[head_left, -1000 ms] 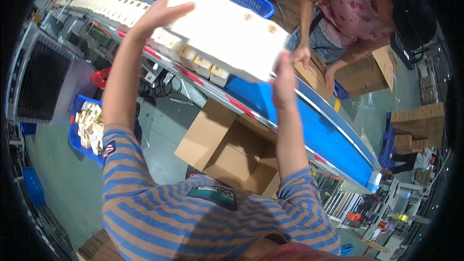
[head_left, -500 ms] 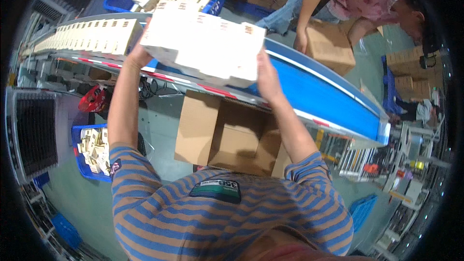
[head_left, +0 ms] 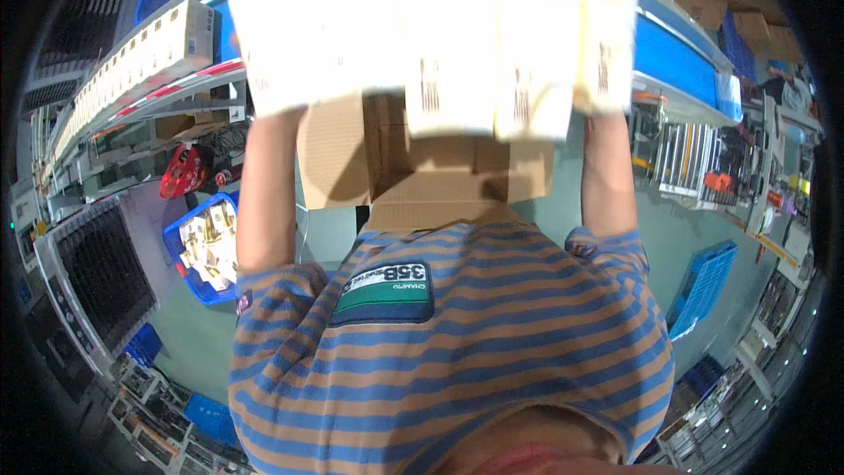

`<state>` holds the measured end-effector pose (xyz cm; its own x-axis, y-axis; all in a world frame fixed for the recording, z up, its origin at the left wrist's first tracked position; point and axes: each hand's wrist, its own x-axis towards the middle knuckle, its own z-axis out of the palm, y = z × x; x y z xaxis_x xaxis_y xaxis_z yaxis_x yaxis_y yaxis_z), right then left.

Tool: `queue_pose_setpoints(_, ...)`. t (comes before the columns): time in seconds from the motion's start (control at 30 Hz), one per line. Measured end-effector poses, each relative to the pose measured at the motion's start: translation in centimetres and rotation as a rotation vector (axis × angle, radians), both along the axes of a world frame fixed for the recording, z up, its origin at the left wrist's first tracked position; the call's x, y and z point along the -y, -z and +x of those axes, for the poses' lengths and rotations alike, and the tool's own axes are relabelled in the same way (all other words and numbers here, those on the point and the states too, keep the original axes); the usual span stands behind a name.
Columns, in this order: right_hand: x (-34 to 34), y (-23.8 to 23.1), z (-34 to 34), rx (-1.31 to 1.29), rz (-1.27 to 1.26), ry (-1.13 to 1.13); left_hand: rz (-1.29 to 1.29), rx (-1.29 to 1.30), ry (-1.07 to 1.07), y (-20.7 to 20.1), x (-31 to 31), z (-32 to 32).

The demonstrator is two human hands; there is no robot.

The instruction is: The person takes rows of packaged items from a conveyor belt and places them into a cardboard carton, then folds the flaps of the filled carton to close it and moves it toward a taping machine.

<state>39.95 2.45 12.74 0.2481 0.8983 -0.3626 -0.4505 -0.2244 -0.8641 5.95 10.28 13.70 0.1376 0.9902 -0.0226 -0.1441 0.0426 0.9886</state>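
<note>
A block of several white boxes (head_left: 457,53) is lifted between my hands, close to the camera and overexposed at the left. My left hand (head_left: 280,121) supports its left end and my right hand (head_left: 607,126) its right end. Both hands are mostly hidden behind the boxes, with little more than the wrists showing. Beneath the block, against my body, an open cardboard box (head_left: 338,154) stands with its flaps spread; the boxes cover part of its opening.
A row of similar white boxes (head_left: 163,44) stands on the conveyor at the left. The blue belt (head_left: 673,53) runs on at the right. Lower left is a blue basket (head_left: 207,293) of small cartons, near a red object (head_left: 183,171). A blue pallet-like piece (head_left: 703,286) lies at the right.
Both hands have raised the white boxes off the conveyor area toward the camera and tilted them. My view has shifted, and the co-worker at the upper right is out of sight.
</note>
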Motion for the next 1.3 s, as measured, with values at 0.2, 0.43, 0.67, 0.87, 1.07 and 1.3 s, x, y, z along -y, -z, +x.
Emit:
queue_pose_setpoints(0.2, 10.5, 10.1, -1.3, 0.521, -0.118, -0.424, -0.442, -0.113, -0.002, 13.7, 12.9, -3.6)
queue_pose_setpoints(0.43, 2.2, 8.4, -4.9, 1.310, -0.038, -0.755, 0.139, -1.210, 0.442, 8.7, 6.9, 2.1)
queue_pose_setpoints(0.67, -1.5, 18.7, -10.0, 1.388, -0.239, -1.012, 0.241, -1.162, 0.835, 28.9, 1.6, 6.9)
queue_pose_setpoints(0.87, 0.1, 18.1, -9.5, 1.374, -0.417, -1.406, -0.200, -1.363, 1.274, 21.4, 3.3, 7.7)
queue_pose_setpoints(1.07, -5.5, 1.0, -12.0, 0.653, 0.268, -1.063, 0.229, -0.818, 0.135, 2.9, -1.0, -4.1)
queue_pose_setpoints(1.3, -9.9, 3.0, -13.6, 1.155, 0.491, -0.396, -0.069, -1.734, -0.473, 2.5, -17.8, -28.1)
